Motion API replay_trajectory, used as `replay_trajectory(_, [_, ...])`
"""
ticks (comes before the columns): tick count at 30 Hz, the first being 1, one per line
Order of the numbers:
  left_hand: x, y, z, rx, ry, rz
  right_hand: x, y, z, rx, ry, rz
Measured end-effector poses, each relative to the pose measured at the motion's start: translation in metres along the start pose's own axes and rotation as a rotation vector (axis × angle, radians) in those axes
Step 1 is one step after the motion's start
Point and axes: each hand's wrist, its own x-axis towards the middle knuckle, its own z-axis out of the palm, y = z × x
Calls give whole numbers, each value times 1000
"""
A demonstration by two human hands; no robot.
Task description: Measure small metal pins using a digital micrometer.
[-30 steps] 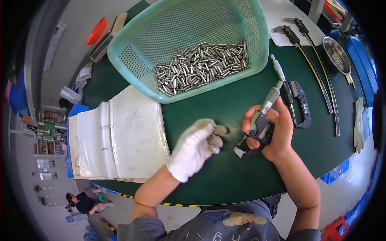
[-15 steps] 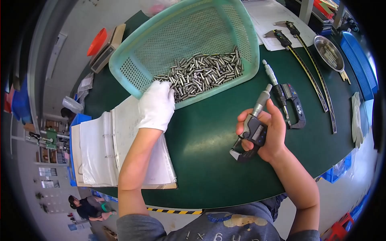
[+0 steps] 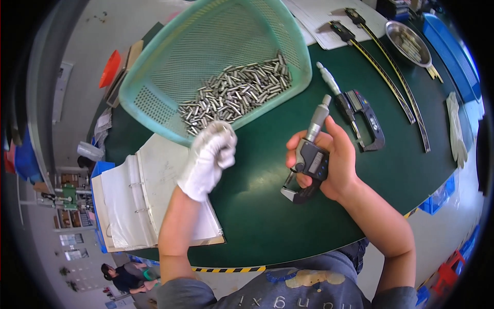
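Pulled back from the pins, the left hand [image 3: 208, 159] in its white glove now sits at the near edge of the green basket [image 3: 206, 51], where half a second ago its fingers reached among them. Its fingers are curled inward; I cannot tell whether they pinch anything. To the right of the basket's near edge, the bare right hand [image 3: 337, 159] holds a micrometer [image 3: 311, 159], fingers wrapped around the frame, the barrel tilted up and away. Metal pins [image 3: 236, 92] lie heaped inside the basket, toward its near side. An open binder [image 3: 170, 175] lies just before the basket's left part. Beyond the basket's right side rest another micrometer [image 3: 355, 101], two calipers [image 3: 344, 34] and, farther out, a metal bowl [image 3: 393, 30].
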Motion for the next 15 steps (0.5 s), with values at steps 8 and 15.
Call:
replay_trajectory(8, [-22, -39, 28, -184, -216, -146, 3, -1, -1, 139, -61, -16])
replay_trajectory(15, [-31, -51, 31, -152, -225, -238, 4, 2, -4, 175, -81, -66])
